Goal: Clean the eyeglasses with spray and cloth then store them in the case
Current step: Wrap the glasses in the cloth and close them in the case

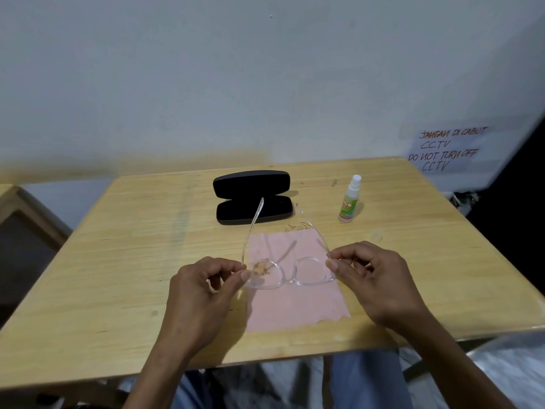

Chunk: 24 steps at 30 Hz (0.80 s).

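I hold clear-framed eyeglasses (pixel 290 274) above a pink cloth (pixel 295 302), temples unfolded and pointing away from me. My left hand (pixel 203 293) pinches the frame's left corner; my right hand (pixel 374 278) pinches its right corner. A brownish smudge sits on the left lens. A black glasses case (pixel 253 200) lies open on the table behind the cloth. To its right stands a small spray bottle (pixel 350 200) with a white nozzle and green label.
The wooden table (pixel 132 261) stands against a pale wall. A handwritten paper notice (pixel 445 150) hangs at the back right. A small clear cap (pixel 377 234) lies near the bottle. A wooden chair (pixel 26 214) stands at the left. My knees show below the front edge.
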Each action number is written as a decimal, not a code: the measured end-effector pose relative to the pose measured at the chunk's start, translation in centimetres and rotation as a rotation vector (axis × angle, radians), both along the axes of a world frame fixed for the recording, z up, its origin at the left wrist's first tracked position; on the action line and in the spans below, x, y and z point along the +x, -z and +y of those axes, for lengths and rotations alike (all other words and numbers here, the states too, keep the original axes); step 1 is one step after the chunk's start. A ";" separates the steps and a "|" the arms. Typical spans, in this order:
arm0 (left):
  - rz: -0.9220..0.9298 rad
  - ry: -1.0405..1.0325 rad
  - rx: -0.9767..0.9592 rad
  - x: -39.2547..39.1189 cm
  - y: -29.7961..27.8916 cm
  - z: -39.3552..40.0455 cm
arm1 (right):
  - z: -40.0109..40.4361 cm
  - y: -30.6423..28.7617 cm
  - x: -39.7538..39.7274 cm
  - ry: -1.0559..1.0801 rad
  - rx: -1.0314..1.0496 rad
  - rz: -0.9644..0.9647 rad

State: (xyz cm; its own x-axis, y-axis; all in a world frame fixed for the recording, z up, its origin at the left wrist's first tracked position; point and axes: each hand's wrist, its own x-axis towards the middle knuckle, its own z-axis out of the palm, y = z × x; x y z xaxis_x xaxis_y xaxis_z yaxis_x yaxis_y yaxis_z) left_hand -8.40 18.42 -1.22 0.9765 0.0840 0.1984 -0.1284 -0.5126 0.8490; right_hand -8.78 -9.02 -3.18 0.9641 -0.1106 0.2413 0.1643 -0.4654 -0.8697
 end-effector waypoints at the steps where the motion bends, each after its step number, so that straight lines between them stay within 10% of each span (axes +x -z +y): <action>1: 0.001 0.002 -0.001 0.1 0.0 0.0 | -0.1 -0.1 0.0 0.000 -0.003 0.001; 24: 0.033 -0.038 0.158 3.7 -1.1 1.8 | -1.0 -3.5 3.1 0.096 -0.203 0.064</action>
State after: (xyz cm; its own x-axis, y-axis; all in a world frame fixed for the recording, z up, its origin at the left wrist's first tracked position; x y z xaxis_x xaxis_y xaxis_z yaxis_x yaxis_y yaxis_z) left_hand -4.74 20.24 -0.13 0.9794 0.0917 0.1798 -0.0794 -0.6441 0.7608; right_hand -5.68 -10.00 0.30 0.9655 -0.1581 0.2068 0.0582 -0.6430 -0.7636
